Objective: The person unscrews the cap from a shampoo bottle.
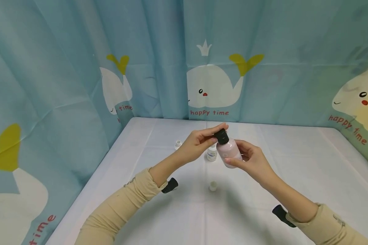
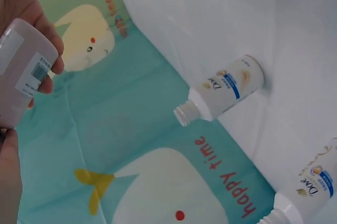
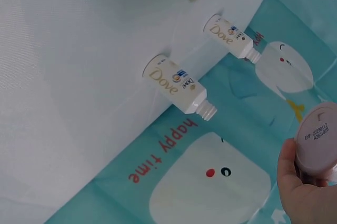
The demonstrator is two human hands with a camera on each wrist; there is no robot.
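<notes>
Above the table, a tilted pink bottle with a black cap is held between both hands. My right hand grips the bottle's body, thumb on the near side. At the cap, my left hand pinches it with thumb and fingers. The bottle's labelled side shows in the left wrist view; its printed base faces the right wrist camera. Behind the hands stand two white Dove bottles, one near the pink bottle and one farther left, both with bare threaded necks in the wrist views.
A small white cup-like piece lies on the white-covered table nearer to me. A blue curtain with whale prints hangs along the back and sides. Black wrist-worn devices sit by the sleeves.
</notes>
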